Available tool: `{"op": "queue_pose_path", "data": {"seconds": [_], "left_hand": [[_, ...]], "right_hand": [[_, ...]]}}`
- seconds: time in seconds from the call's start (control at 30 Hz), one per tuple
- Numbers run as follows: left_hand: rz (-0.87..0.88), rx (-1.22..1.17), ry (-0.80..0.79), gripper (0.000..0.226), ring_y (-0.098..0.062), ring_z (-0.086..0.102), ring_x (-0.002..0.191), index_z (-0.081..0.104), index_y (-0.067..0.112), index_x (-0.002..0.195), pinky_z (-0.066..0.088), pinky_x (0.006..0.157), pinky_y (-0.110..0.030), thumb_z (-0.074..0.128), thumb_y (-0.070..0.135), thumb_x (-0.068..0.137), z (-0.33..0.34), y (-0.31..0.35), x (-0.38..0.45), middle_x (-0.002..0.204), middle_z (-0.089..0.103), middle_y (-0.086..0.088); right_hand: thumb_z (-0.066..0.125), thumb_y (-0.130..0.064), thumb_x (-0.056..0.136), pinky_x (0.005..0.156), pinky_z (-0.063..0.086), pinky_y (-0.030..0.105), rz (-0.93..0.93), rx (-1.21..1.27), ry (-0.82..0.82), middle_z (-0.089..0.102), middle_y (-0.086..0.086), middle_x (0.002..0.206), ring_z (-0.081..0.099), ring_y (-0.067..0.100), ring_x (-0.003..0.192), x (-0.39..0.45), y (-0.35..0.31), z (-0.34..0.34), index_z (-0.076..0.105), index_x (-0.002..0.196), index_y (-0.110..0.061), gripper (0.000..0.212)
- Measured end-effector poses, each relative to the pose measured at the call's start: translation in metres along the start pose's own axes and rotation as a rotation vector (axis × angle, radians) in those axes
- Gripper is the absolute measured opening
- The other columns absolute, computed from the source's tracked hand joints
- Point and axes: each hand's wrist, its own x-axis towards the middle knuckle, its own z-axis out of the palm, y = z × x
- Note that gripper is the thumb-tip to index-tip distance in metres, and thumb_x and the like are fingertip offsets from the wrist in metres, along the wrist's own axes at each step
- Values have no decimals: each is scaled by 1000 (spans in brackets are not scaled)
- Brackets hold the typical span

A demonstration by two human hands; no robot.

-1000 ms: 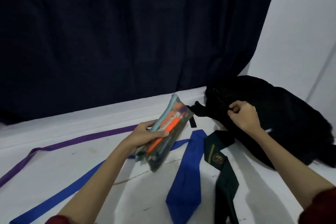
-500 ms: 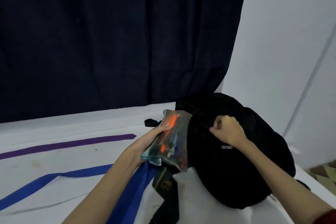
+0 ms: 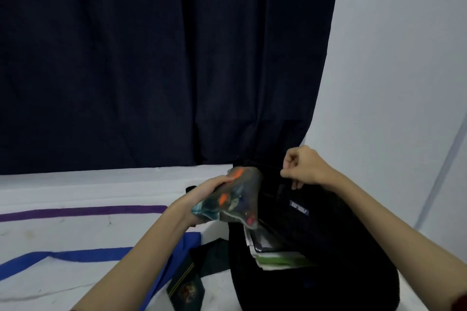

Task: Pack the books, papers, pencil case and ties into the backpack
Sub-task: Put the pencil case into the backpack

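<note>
**Pencil case at the open mouth of the backpack**

Left hand (image 3: 202,199) grips a clear plastic pencil case (image 3: 235,199) stuffed with orange and blue pens, fingers (image 3: 223,180) curled over its near edge. Case is tilted, far end up, lower corner right over the opening of the black fabric backpack (image 3: 328,247), touching or just above the stuff inside, can't tell which.

Right hand (image 3: 304,168) pinches the top edge of the backpack, fingers curled tight on the fabric, holding the mouth up. Small grey label on the bag front just below that hand.

Inside the opening: stack of books and papers (image 3: 273,257), white edges, one green cover, one dark one on top.

On the white table (image 3: 75,235), left of the bag: long bright blue tie (image 3: 88,254) running under the left forearm, dark green tie with a crest badge (image 3: 188,290) beside the bag's base, purple tie (image 3: 83,211) lying flat farther back, well apart from the bag.

Dark navy curtain (image 3: 151,58) behind the table, white wall (image 3: 404,58) on the right.
</note>
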Motion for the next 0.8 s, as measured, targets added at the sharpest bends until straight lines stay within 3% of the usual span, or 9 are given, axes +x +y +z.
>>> {"op": "queue_pose_path", "data": {"seconds": [0.1, 0.2, 0.33, 0.5, 0.6, 0.73, 0.8], "left_hand": [[-18, 60, 21, 48, -21, 64, 67, 62, 3, 104, 50, 68, -30, 70, 38, 73, 13, 4, 17, 87, 68, -12], [-32, 64, 57, 44, -21, 65, 67, 59, 2, 109, 52, 69, -32, 64, 38, 83, 25, 6, 34, 85, 68, -12], [-38, -66, 111, 33, -24, 66, 54, 61, 0, 85, 51, 66, -33, 56, 32, 92, 35, 12, 48, 67, 68, -14], [-10, -147, 112, 31, -25, 68, 58, 61, -1, 92, 53, 60, -32, 60, 30, 89, 42, 6, 58, 72, 70, -15], [-9, -130, 86, 30, -24, 68, 63, 63, 0, 95, 55, 60, -30, 61, 29, 89, 38, 4, 63, 77, 71, -13], [-11, -65, 135, 27, -20, 67, 53, 62, 1, 89, 52, 49, -25, 58, 27, 91, 33, 10, 65, 65, 69, -11], [8, -50, 182, 27, -21, 67, 58, 61, 1, 98, 52, 51, -26, 61, 27, 89, 27, 13, 69, 67, 70, -10]], "right_hand": [[62, 3, 81, 44, 44, 19, -49, 126, -65, 57, 2, 56, 54, 8, 39, -1, 1, -2, 50, 88, -11, 20], [58, 6, 80, 44, 39, 17, -72, 227, -115, 55, 2, 58, 48, 8, 40, -1, -1, -4, 52, 98, -12, 26], [54, 7, 81, 43, 35, 17, -57, 318, -126, 48, 1, 53, 40, 7, 40, 2, 3, -3, 54, 91, -11, 21], [52, 3, 82, 42, 31, 16, -6, 367, -86, 46, 1, 56, 36, 5, 41, 10, 13, -2, 57, 80, -12, 16], [58, 0, 82, 47, 37, 16, 13, 257, -93, 50, -7, 47, 43, 2, 41, 16, 15, -4, 56, 85, -10, 11], [64, -8, 80, 62, 43, 25, 33, -199, -132, 55, 1, 71, 52, 13, 66, 21, 16, -4, 52, 83, -10, 12], [62, -12, 80, 62, 47, 26, 64, -364, -156, 58, 2, 69, 57, 17, 68, 19, 17, -5, 52, 74, -10, 12]]}}
